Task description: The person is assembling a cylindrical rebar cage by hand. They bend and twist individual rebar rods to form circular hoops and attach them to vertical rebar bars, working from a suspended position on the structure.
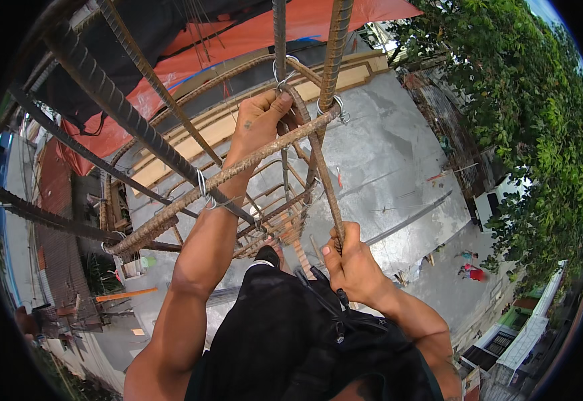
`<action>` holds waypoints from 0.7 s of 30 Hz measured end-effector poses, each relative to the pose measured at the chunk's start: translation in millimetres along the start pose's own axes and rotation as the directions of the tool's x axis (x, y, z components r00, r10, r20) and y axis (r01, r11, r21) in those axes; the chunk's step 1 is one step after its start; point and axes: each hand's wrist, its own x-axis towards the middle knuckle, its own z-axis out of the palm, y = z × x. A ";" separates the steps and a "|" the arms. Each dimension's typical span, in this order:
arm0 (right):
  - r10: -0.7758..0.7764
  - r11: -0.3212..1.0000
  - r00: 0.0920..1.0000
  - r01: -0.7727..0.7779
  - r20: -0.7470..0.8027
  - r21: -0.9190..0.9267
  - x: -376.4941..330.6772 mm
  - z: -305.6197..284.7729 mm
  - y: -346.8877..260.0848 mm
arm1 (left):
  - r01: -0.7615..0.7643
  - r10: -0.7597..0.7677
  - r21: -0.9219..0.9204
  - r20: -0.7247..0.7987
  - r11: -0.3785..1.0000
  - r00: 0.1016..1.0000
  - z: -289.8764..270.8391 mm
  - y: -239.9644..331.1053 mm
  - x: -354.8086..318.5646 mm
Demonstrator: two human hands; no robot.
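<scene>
The left hand (pixel 259 123) is wrapped around the top of a rusty rebar cage (pixel 285 200) where a horizontal bar (pixel 224 177) meets the uprights, and the right hand (pixel 353 257) is clenched on a slanting ribbed bar (pixel 325 180) lower down. The steel looks stiff, heavy and rough, its ribs giving grip, so firm holds seem best near the wire ties (pixel 204 190); the concrete slab (pixel 398 167) lies far below.

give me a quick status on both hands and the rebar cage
Left hand gripping the rusty horizontal stirrup bar at a wire tie. Right hand closed on a thin bar lower down. Vertical rebars crowd the left; nothing blocking the hands.
</scene>
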 end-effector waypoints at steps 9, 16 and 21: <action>-0.059 0.983 0.998 0.060 0.012 -0.174 0.9 -33.3 -3.5 | -0.015 0.020 0.299 -0.016 0.954 1.000 -2.6 22.8 5.9; -0.420 0.146 0.817 -0.370 0.396 0.918 -0.6 -32.4 10.6 | 0.125 -0.118 0.164 -0.050 0.979 0.992 -3.9 35.9 10.2; -0.509 -0.007 0.755 -0.484 0.414 0.875 -5.5 -36.5 -0.7 | -0.165 0.488 0.750 -0.232 0.640 0.841 -12.6 52.3 8.8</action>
